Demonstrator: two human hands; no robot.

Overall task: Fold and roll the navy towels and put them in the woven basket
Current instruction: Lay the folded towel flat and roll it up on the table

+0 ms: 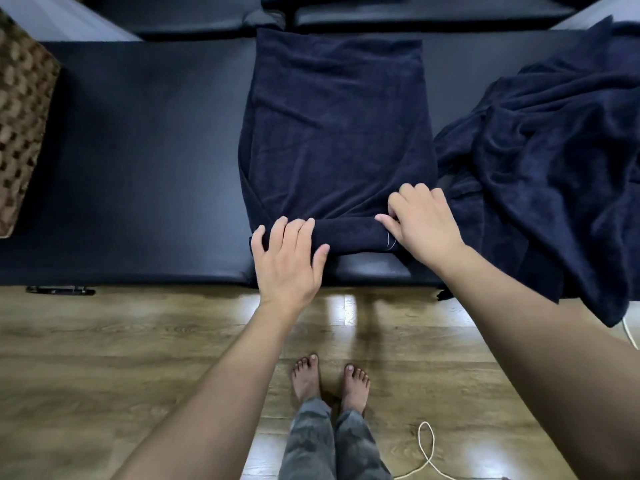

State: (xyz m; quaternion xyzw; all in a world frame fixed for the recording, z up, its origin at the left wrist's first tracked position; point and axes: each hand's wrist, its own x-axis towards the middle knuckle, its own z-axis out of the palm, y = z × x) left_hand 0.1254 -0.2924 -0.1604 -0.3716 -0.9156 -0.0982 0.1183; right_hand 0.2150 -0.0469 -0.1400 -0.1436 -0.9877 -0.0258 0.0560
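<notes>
On the near edge of the black padded bench (138, 150), a folded navy towel (339, 133) lies as a long strip running away toward the far side, and its near end has just begun to be rolled. Only a turn or so of roll (349, 235) shows, a short low tube lying across the strip between the two hands. The left hand (287, 258) lies over the left end of the roll with fingers spread and curled onto the cloth, pressing rather than pinching. The right hand (422, 226) is at the right end, its fingers bent and gripping the edge of the roll, with a loose pale thread showing just beside the fingertips. By my reading the folding of this towel is done and the rolling is at its start, with nearly the whole strip still flat beyond the hands. To the right, touching or nearly touching the strip, a heap of more navy towels (554, 150) lies crumpled and hangs over the near edge, none of it folded yet. At the far left edge of the view stands what looks like the woven basket (20, 116); only its side shows, so whether it holds any towels I cannot tell. Most of the job seems to be left.
</notes>
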